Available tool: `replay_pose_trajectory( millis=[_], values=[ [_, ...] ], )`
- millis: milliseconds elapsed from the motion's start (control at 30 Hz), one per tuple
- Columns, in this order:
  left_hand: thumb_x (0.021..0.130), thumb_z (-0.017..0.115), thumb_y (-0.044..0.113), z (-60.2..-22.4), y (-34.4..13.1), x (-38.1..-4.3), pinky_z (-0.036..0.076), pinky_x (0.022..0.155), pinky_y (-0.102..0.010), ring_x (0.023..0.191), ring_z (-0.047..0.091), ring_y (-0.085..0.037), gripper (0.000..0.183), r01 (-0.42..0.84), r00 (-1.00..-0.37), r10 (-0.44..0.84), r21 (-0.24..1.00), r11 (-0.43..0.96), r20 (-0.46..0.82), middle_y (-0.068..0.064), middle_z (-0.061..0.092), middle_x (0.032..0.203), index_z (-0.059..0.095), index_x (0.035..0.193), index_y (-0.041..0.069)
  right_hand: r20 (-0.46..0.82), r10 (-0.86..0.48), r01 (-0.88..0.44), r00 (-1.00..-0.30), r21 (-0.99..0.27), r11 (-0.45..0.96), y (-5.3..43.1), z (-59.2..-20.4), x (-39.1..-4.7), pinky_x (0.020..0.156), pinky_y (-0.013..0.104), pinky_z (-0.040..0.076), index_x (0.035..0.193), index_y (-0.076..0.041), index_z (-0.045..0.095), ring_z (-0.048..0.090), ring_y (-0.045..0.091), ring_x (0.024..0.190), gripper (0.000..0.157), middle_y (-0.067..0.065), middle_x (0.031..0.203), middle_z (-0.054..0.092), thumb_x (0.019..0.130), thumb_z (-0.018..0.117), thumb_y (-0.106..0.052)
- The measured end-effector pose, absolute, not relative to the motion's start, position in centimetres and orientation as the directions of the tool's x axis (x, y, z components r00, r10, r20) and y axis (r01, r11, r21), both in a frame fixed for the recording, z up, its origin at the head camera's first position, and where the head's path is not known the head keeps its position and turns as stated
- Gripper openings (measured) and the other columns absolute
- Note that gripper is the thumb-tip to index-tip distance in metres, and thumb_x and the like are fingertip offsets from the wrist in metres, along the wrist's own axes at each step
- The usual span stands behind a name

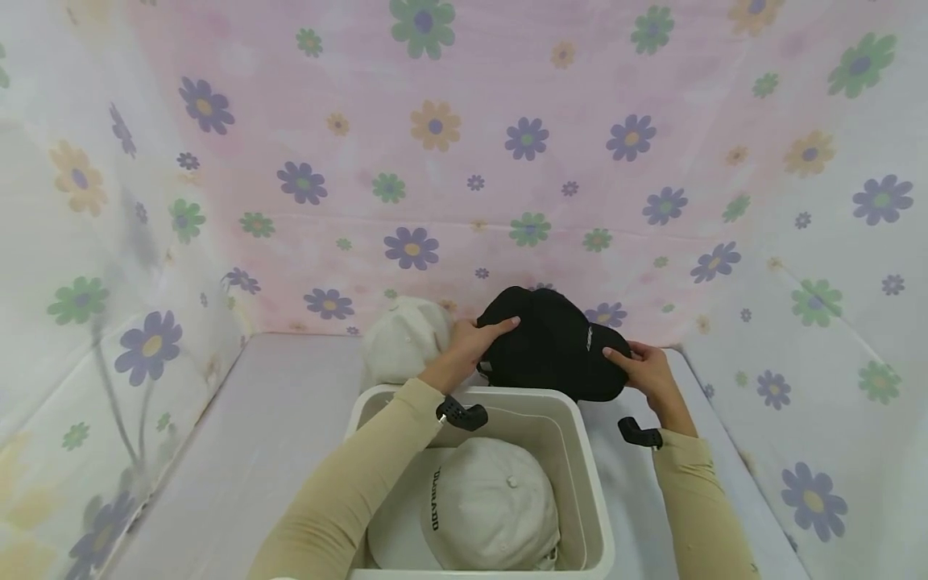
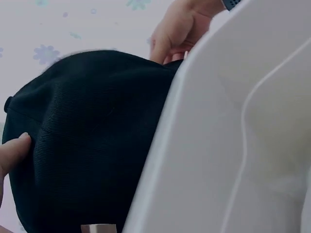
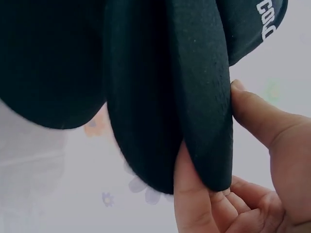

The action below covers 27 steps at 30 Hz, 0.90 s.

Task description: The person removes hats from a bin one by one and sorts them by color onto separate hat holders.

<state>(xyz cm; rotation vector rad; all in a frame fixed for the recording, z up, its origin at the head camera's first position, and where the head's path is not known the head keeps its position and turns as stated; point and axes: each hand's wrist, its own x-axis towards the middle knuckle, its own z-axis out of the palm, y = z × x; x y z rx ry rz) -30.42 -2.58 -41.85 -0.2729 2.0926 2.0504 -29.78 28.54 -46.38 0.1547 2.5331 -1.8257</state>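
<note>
So both my arms are stretched out in front. My left arm (image 1: 348, 491) cuts in on a diagonal, up and to the right, while my right arm (image 1: 706, 507) goes up and leans a little inward. On my left hand (image 1: 467, 346) the thumb (image 1: 502, 326) sticks out pretty straight, pointing inward, fingers mostly hidden. My right hand (image 1: 648, 370) is doing a pinch: right thumb (image 3: 255, 111) on one side, index finger (image 3: 192, 199) stretched out opposite, the other fingers kinda curled. Hands are apart, btw, not touching.
</note>
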Motion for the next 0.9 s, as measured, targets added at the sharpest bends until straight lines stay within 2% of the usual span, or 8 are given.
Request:
replay_pose_trajectory(
  millis=[100, 267, 400, 467, 567, 667, 767, 900],
  values=[
    [0.083, 0.083, 0.046, -42.4, -2.4, -30.3, 0.037, 0.117, -0.048, 0.143, 0.041, -0.037, 0.103, -0.3, -0.954, 0.006, 0.952, 0.054, -0.301, -0.022, 0.038, 0.157, 0.031, 0.154, -0.007, -0.095, 0.074, 0.115, -0.993, -0.934, 0.337, 28.6, -46.7, -29.8, 0.068, 0.02, 0.058, 0.147, 0.012, 0.043, 0.067, -0.001, 0.071, 0.07, -0.003, 0.098, 0.069, 0.098, 0.07, -0.029],
    [0.083, 0.083, 0.046, -42.8, -2.1, -30.0, 0.042, 0.113, -0.048, 0.134, 0.051, -0.037, 0.092, -0.284, -0.959, 0.011, 0.958, 0.043, -0.285, -0.022, 0.05, 0.147, 0.042, 0.146, -0.007, -0.133, 0.064, 0.147, -0.989, -0.927, 0.344, 28.7, -47.4, -29.8, 0.071, 0.023, 0.06, 0.149, 0.011, 0.039, 0.067, 0.0, 0.074, 0.072, 0.014, 0.115, 0.07, 0.099, 0.068, -0.03],
    [0.083, 0.083, 0.046, -43.0, -1.9, -29.8, 0.048, 0.107, -0.044, 0.12, 0.061, -0.034, 0.076, -0.268, -0.963, 0.018, 0.963, 0.036, -0.269, -0.019, 0.061, 0.132, 0.055, 0.132, -0.005, -0.165, 0.028, 0.164, -0.986, -0.918, 0.361, 28.9, -47.8, -29.9, 0.075, 0.026, 0.06, 0.151, 0.013, 0.035, 0.067, 0.001, 0.078, 0.074, 0.033, 0.134, 0.058, 0.101, 0.065, -0.033],
    [0.083, 0.083, 0.046, -43.2, -1.9, -29.8, 0.049, 0.106, -0.044, 0.116, 0.062, -0.032, 0.073, -0.263, -0.964, 0.015, 0.964, 0.037, -0.264, -0.018, 0.062, 0.128, 0.056, 0.128, -0.005, -0.188, -0.006, 0.172, -0.982, -0.91, 0.378, 29.1, -48.1, -30.0, 0.078, 0.028, 0.061, 0.149, 0.015, 0.035, 0.068, 0.003, 0.081, 0.074, 0.037, 0.137, 0.054, 0.102, 0.063, -0.035],
    [0.083, 0.083, 0.046, -43.4, -1.9, -29.8, 0.049, 0.106, -0.045, 0.116, 0.06, -0.032, 0.075, -0.259, -0.966, 0.01, 0.965, 0.035, -0.26, -0.018, 0.06, 0.128, 0.054, 0.13, -0.004, -0.22, -0.071, 0.174, -0.973, -0.9, 0.4, 29.4, -48.3, -30.2, 0.083, 0.032, 0.061, 0.147, 0.019, 0.037, 0.069, 0.006, 0.086, 0.074, 0.037, 0.133, 0.057, 0.103, 0.06, -0.036],
    [0.083, 0.083, 0.046, -43.6, -1.8, -29.8, 0.048, 0.106, -0.046, 0.118, 0.059, -0.033, 0.078, -0.253, -0.967, 0.01, 0.967, 0.038, -0.253, -0.019, 0.059, 0.13, 0.052, 0.133, -0.004, -0.241, -0.116, 0.175, -0.963, -0.896, 0.408, 29.8, -48.4, -30.3, 0.085, 0.034, 0.061, 0.144, 0.02, 0.04, 0.07, 0.009, 0.089, 0.071, 0.03, 0.124, 0.064, 0.104, 0.059, -0.036],
    [0.083, 0.083, 0.046, -43.8, -1.8, -29.8, 0.049, 0.106, -0.047, 0.118, 0.059, -0.034, 0.078, -0.238, -0.971, 0.014, 0.97, 0.039, -0.239, -0.02, 0.059, 0.13, 0.052, 0.134, -0.004, -0.244, -0.13, 0.171, -0.961, -0.894, 0.414, 29.9, -48.5, -30.4, 0.086, 0.035, 0.061, 0.143, 0.021, 0.04, 0.07, 0.01, 0.09, 0.07, 0.025, 0.122, 0.067, 0.104, 0.058, -0.035],
    [0.083, 0.083, 0.045, -43.9, -1.7, -29.8, 0.048, 0.106, -0.049, 0.121, 0.058, -0.036, 0.08, -0.225, -0.974, 0.016, 0.974, 0.039, -0.225, -0.021, 0.057, 0.132, 0.05, 0.136, -0.005, -0.231, -0.126, 0.16, -0.965, -0.894, 0.419, 29.7, -48.5, -30.4, 0.086, 0.036, 0.061, 0.142, 0.021, 0.042, 0.069, 0.01, 0.091, 0.069, 0.025, 0.122, 0.066, 0.104, 0.059, -0.034]
  ],
)
